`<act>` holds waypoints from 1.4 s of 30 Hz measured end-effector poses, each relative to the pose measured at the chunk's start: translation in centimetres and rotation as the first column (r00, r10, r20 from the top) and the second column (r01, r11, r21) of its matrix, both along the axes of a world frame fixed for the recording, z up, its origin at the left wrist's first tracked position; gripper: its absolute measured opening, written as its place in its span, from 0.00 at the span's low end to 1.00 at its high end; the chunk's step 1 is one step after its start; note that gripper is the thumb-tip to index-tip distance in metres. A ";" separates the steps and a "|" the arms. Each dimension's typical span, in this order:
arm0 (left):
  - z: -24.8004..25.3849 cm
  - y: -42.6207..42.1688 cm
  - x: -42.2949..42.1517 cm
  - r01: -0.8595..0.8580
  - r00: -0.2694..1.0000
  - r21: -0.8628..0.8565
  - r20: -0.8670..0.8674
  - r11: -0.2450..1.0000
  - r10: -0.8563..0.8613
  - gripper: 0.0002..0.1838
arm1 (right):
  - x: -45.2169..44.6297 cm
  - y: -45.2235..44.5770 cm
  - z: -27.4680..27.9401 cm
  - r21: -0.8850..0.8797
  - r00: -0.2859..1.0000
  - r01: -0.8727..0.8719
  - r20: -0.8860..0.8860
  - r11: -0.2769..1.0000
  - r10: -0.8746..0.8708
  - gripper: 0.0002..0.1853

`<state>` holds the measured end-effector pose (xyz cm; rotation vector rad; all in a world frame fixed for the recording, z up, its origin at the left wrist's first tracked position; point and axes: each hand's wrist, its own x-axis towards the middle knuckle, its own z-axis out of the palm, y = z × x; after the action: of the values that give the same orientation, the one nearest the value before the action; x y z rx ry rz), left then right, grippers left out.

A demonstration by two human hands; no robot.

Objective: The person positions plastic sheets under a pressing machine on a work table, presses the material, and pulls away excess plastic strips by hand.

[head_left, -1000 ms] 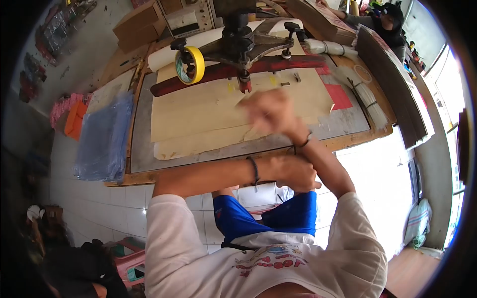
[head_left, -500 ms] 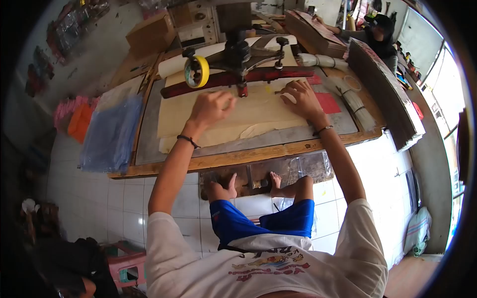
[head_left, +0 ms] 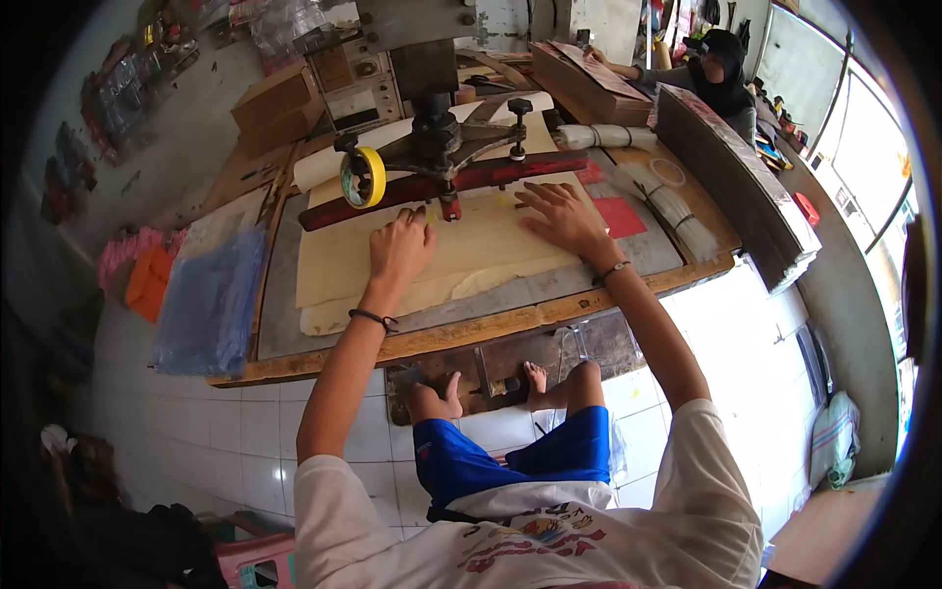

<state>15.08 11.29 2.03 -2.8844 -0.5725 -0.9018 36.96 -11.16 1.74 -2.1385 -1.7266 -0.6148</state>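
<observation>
My left hand (head_left: 401,245) rests on the cream sheet (head_left: 461,260), fingers bent toward the red bar (head_left: 392,198) and thumb a little apart; I see nothing held in it. Farther right, my right hand (head_left: 564,218) lies spread on the same sheet, fingertips close to the bar. Several sheets seem stacked here, with an uneven near edge. Above them the red bar hangs from a dark metal press arm (head_left: 471,152) with knobs. A yellow tape roll (head_left: 371,178) hangs at the arm's left end. Red pieces (head_left: 620,217) lie right of the sheets.
Clear plastic sheets (head_left: 211,304) hang over the table's left side, beside an orange item (head_left: 149,283). Bundled pale strips (head_left: 677,211) and a tall board stack (head_left: 736,182) stand to the right. Behind it a person (head_left: 724,74) touches another stack (head_left: 589,79).
My left hand has come down onto the sheet near the bar. My right hand has flattened and spread its fingers. The whole view has shifted slightly.
</observation>
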 end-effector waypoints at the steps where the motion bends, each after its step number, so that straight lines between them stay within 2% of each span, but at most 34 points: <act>1: -0.1 0.0 0.0 -0.004 1.000 0.002 -0.014 1.000 0.004 0.18 | 0.0 0.1 -0.1 -0.022 1.000 0.017 0.001 1.000 -0.017 0.25; 8: -1.3 0.2 0.4 -0.026 0.998 0.073 -0.056 0.997 0.030 0.24 | 0.1 0.4 -0.1 -0.154 0.997 0.081 0.016 0.985 -0.080 0.26; 12: -0.9 -0.3 0.4 -0.024 0.995 0.060 -0.092 0.998 0.030 0.26 | 0.2 1.1 -0.5 -0.119 0.996 0.072 -0.048 0.990 -0.079 0.26; 18: -1.5 0.1 0.6 0.032 0.999 0.113 -0.029 0.993 -0.029 0.26 | 0.0 1.9 -1.4 -0.029 0.994 0.073 -0.076 0.997 -0.076 0.25; 21: -0.3 -0.8 0.4 -0.017 0.996 -0.015 -0.093 1.000 0.016 0.25 | 0.2 1.9 -1.6 -0.010 0.995 0.063 -0.071 0.998 -0.064 0.24; 24: -0.8 -0.4 0.6 0.022 0.997 -0.003 -0.080 1.000 -0.023 0.24 | 0.2 1.9 -1.5 -0.015 0.996 0.058 -0.064 0.998 -0.059 0.24; 30: -1.0 -0.3 0.8 -0.003 0.995 0.010 -0.098 1.000 0.004 0.24 | 0.5 1.8 -1.7 0.011 0.998 0.007 -0.055 1.000 -0.007 0.24; 36: -1.1 -0.1 0.9 0.000 0.996 0.032 -0.092 0.999 0.003 0.25 | -0.1 2.1 -1.6 -0.008 0.998 0.036 -0.058 0.999 -0.037 0.26; 37: -0.9 -0.2 1.0 -0.015 0.992 0.012 -0.127 1.000 0.016 0.26 | 0.1 2.1 -1.8 -0.049 0.999 0.037 0.022 0.998 -0.036 0.27; 40: -0.4 -0.7 0.9 -0.061 0.977 -0.028 -0.208 0.998 0.054 0.28 | 0.1 2.3 -2.0 -0.063 0.997 0.066 0.030 0.996 -0.064 0.28; 42: -0.4 -0.6 1.0 -0.088 0.970 -0.030 -0.230 0.996 0.079 0.29 | -0.1 2.4 -1.8 -0.122 0.995 0.092 -0.032 0.988 -0.097 0.30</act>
<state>16.05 10.72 1.58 -2.9174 -0.6894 -0.5421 36.86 -8.71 -0.09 -2.3103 -1.6906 -0.5027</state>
